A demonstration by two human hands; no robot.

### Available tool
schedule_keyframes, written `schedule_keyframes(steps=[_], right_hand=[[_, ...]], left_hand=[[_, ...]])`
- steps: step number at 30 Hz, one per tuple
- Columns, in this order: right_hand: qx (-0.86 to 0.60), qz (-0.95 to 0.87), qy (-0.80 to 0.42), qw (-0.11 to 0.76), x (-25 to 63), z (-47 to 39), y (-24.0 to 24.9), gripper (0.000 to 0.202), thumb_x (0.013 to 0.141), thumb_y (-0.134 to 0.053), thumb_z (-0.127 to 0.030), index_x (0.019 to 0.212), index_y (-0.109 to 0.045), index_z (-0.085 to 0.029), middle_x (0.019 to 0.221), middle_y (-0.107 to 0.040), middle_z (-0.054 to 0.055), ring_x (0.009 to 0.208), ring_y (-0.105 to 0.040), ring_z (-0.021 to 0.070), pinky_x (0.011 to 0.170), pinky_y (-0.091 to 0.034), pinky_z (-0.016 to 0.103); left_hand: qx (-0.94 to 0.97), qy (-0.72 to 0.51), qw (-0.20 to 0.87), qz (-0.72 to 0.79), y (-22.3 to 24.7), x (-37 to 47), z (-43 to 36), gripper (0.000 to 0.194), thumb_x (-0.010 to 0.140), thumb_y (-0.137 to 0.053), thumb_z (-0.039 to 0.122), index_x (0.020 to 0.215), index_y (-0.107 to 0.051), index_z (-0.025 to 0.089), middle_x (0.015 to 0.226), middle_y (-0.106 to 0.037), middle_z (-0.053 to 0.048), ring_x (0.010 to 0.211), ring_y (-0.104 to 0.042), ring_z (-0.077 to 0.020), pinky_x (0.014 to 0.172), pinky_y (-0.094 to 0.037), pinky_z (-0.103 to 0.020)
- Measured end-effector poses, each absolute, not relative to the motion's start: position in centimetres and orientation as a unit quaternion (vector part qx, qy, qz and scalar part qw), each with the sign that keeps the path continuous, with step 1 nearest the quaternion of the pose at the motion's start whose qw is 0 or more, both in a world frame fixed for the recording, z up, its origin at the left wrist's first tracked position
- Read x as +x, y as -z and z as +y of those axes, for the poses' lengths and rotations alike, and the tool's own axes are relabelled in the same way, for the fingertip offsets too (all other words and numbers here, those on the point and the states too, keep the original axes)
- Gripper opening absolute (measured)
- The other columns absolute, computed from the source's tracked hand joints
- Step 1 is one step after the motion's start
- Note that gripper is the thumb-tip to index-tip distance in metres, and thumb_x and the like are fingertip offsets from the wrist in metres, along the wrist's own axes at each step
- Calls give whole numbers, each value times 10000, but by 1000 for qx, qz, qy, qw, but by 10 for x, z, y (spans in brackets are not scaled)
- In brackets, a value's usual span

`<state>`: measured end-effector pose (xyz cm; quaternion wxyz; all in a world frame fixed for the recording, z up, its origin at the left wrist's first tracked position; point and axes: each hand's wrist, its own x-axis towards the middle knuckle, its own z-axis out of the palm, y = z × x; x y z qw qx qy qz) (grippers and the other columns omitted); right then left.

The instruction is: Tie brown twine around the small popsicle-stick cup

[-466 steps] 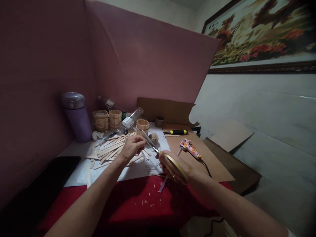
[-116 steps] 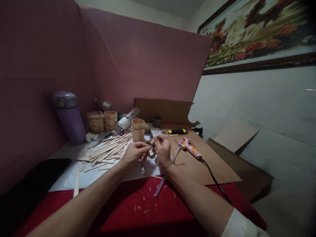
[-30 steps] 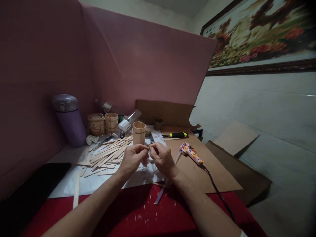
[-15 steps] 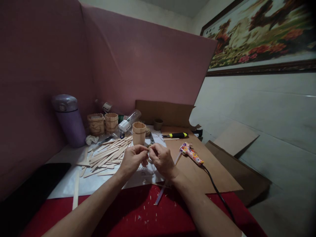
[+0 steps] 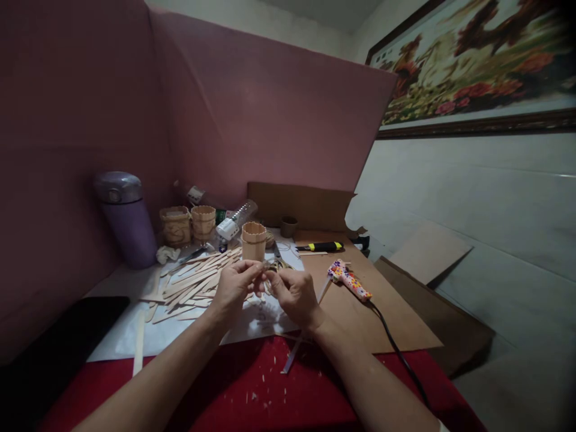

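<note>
My left hand (image 5: 236, 288) is closed in a pinch, its fingertips meeting those of my right hand (image 5: 294, 294), which pinches too. Between and just behind the fingers shows thin tan twine (image 5: 279, 265), partly looped; the exact grip is hidden by the fingers. Right behind my hands stands an upright cup made of wooden sticks (image 5: 254, 241), with a cord band around it. A heap of flat wooden craft sticks (image 5: 198, 285) lies left of my left hand. To the right of my right hand, a flower-patterned glue gun (image 5: 348, 281) rests on cardboard with a clear glue stick (image 5: 294, 354) nearby.
A purple tumbler (image 5: 126, 222) stands at the left. Two wooden stick cups (image 5: 175, 227) and a clear plastic bottle (image 5: 237, 221) are at the back. A yellow-black utility knife (image 5: 320, 246) lies on the cardboard (image 5: 391, 324). A black cord (image 5: 393, 342) runs down the right side.
Both hands have shifted slightly, with the fingers rolled closer together. More of the twine loops now shows behind the fingertips. Objects on the table stay where they were.
</note>
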<state>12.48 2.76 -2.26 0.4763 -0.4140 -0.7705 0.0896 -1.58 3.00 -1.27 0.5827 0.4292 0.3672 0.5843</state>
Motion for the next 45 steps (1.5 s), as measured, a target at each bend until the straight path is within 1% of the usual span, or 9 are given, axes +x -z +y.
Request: schedule_keyframes(steps=[2,5,8,18,25,31,36,40,45], right_hand=[[-416,-767,-137,470,123,29,23,389,885,-479,-379,556,-513,-174,517,-490,-8,507,-442,98,520,-314,236],[-410,-686,-310,515,121,34,23,312,853,-509,-447,702,-546,-176,582,-511,-25,489,-448,89,463,-341,216],[-381,-590,-463,542,121,40,22,317,769,-604,-476,716,-507,-178,545,-460,-65,389,-394,65,360,-314,198],[-326,-520,-555,562,120,40,25,307,710,-678,-422,742,-503,-172,517,-522,-62,380,-448,59,371,-345,180],[-339,-541,-497,587,121,40,21,316,725,-654,-463,737,-537,-170,613,-539,-35,414,-399,54,365,-324,186],[-368,-562,-452,587,123,43,23,341,764,-592,-514,737,-557,-175,566,-503,-35,416,-389,82,378,-325,212],[-475,-665,-173,550,125,33,23,393,856,-510,-450,578,-540,-174,513,-504,-10,495,-443,105,498,-347,229],[-421,-737,-24,529,123,24,24,152,879,-493,-252,825,-610,-171,777,-636,51,697,-563,142,663,-416,249],[-406,-775,39,482,122,26,27,167,888,-453,-188,899,-618,-162,835,-645,79,776,-589,169,704,-428,263]], left_hand=[[440,-584,577,363,12,-16,29,238,627,-737,306,655,-613,105,521,-593,-8,403,-514,-91,385,-390,-200],[485,-557,570,360,12,-14,27,236,672,-704,316,634,-613,102,514,-582,-8,398,-503,-87,387,-385,-203],[513,-532,566,363,12,-11,26,247,704,-676,322,613,-601,105,503,-567,-4,398,-497,-84,395,-382,-204],[493,-528,592,357,11,-10,23,168,697,-663,264,667,-626,103,525,-589,-13,422,-509,-91,414,-382,-211],[502,-501,608,356,10,-10,22,177,711,-658,275,684,-639,101,555,-595,-19,435,-504,-88,428,-389,-215],[567,-500,557,345,6,-10,19,203,733,-637,303,698,-653,103,530,-569,0,421,-476,-79,422,-375,-211],[584,-529,454,416,7,-10,22,211,717,-635,327,655,-634,126,458,-527,23,369,-458,-87,374,-355,-206],[618,-527,368,452,12,-12,23,185,747,-594,303,686,-663,143,454,-538,21,380,-482,-96,394,-367,-202],[664,-530,270,454,15,-13,22,144,759,-568,238,696,-683,179,478,-568,18,410,-500,-104,443,-361,-205]])
